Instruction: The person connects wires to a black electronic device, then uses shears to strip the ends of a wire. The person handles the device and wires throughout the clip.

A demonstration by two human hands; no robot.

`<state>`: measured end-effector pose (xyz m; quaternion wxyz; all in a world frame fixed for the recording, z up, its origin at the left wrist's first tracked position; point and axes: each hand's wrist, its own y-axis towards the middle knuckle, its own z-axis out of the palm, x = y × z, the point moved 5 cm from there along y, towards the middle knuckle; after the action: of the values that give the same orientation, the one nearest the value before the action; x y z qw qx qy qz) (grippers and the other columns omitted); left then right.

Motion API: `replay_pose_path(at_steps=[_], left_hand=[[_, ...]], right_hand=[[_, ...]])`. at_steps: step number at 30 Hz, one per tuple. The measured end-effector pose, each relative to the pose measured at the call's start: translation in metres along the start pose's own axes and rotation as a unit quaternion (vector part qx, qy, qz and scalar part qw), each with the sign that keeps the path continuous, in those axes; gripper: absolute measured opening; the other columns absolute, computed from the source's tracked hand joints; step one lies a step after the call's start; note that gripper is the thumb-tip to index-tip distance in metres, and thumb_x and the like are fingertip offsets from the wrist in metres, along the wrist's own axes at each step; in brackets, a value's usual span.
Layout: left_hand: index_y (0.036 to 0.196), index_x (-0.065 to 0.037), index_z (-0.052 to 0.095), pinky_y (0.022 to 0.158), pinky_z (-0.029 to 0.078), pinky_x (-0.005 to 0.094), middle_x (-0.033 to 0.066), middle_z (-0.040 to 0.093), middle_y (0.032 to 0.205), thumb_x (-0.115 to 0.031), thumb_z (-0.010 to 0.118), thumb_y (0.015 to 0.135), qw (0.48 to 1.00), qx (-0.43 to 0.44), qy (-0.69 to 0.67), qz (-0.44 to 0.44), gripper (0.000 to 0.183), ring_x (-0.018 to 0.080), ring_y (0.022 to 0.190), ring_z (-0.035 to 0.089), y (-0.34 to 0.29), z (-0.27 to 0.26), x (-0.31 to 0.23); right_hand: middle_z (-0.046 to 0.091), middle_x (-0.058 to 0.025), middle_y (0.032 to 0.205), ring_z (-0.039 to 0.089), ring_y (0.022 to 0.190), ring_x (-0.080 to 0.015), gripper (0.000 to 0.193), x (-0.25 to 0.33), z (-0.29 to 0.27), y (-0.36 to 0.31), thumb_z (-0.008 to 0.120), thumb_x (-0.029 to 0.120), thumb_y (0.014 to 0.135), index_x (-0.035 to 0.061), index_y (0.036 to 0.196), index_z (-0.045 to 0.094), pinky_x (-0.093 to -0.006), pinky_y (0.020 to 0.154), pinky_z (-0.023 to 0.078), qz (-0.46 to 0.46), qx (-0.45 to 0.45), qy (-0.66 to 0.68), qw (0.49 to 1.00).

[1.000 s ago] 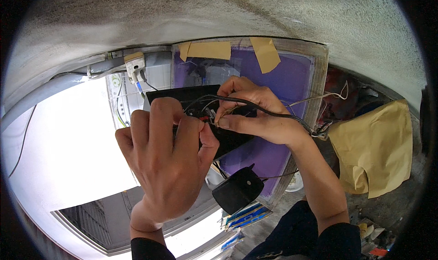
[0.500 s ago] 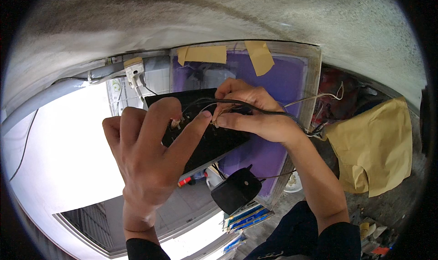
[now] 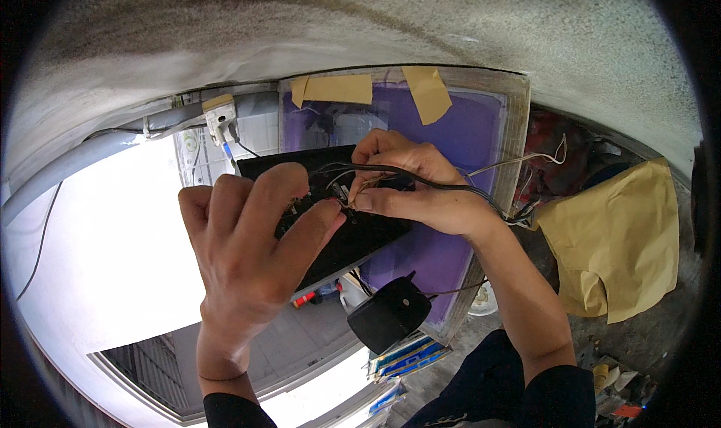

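Note:
A dark bundle of cables (image 3: pixel 439 182) runs over my right hand (image 3: pixel 409 180), which pinches thin bare-looking wire ends between thumb and fingertips. My left hand (image 3: pixel 255 236) comes in from the left with its back up. Its thumb and forefinger close on a thin wire (image 3: pixel 344 201) just beside the right fingertips; the other fingers are bent and raised. Under both hands a flat black panel (image 3: pixel 323 259) lies tilted, with small light-coloured parts on its surface, partly covered by the left hand. The exact contact at the fingertips is too small to make out.
A purple wood-framed panel (image 3: pixel 469 135) with yellowish paper pieces lies below. A black adapter-like box (image 3: pixel 390 311) sits near its front edge. A white power socket (image 3: pixel 220 114) is by the pipe at the far left. Brown paper (image 3: pixel 612 240) lies at the right.
My left hand has shifted slightly right, and its forefinger has drawn in and bent at the wires. My right hand stays in nearly the same place.

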<state>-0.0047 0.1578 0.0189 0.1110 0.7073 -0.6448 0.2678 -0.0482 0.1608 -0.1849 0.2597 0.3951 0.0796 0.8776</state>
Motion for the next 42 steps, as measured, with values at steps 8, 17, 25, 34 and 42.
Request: replay_pose_path(at_steps=[8,17,25,34,42], left_hand=[[0.084,-0.020,0.075,0.080,0.034,0.0380,-0.0044,0.063,0.107,-0.031,0.086,0.076,1.000,-0.006,-0.021,0.011,0.017,0.0158,0.087,0.054,0.003,0.006,0.007],[0.102,-0.020,0.078,0.107,0.040,0.0473,0.0049,0.061,0.136,-0.064,0.089,0.053,0.984,0.126,0.058,-0.114,0.067,0.0285,0.128,0.053,-0.009,-0.010,-0.003],[0.133,-0.027,0.071,0.124,0.016,0.0741,0.0098,0.017,0.177,-0.045,0.095,0.057,0.951,0.277,0.057,-0.126,0.082,0.0420,0.162,0.015,-0.030,0.025,-0.018],[0.141,-0.015,0.064,0.117,0.045,0.0596,0.0195,0.011,0.175,-0.027,0.098,0.060,0.947,0.297,0.033,-0.115,0.089,0.0511,0.154,0.027,-0.027,0.042,-0.017],[0.139,-0.011,0.065,0.117,0.048,0.0529,0.0174,0.012,0.175,-0.016,0.096,0.064,0.944,0.302,-0.001,-0.130,0.081,0.0501,0.151,0.033,-0.024,0.041,-0.018]], right_hand=[[0.064,-0.0083,0.115,0.058,0.112,-0.0189,0.020,0.000,0.002,0.001,0.083,0.021,0.090,0.0046,0.102,0.080,-0.0320,0.097,0.045,0.011,-0.006,0.006,1.000],[0.072,-0.0028,0.097,0.064,0.094,-0.0168,0.009,0.001,-0.004,0.000,0.080,0.012,0.092,0.0055,0.098,0.079,-0.0319,0.091,0.047,0.040,-0.077,-0.032,0.996],[0.067,-0.0027,0.087,0.060,0.089,-0.0227,0.017,0.001,0.004,-0.003,0.086,0.017,0.081,0.0072,0.092,0.078,-0.0386,0.085,0.042,-0.075,-0.124,-0.329,0.933],[0.065,-0.0032,0.086,0.058,0.089,-0.0230,0.021,0.003,0.004,0.000,0.086,0.016,0.076,0.0056,0.092,0.078,-0.0389,0.084,0.041,-0.066,-0.130,-0.336,0.931],[0.064,-0.0026,0.085,0.057,0.088,-0.0224,0.020,0.001,0.004,0.001,0.086,0.016,0.076,0.0058,0.092,0.079,-0.0387,0.084,0.041,-0.066,-0.133,-0.332,0.932]])
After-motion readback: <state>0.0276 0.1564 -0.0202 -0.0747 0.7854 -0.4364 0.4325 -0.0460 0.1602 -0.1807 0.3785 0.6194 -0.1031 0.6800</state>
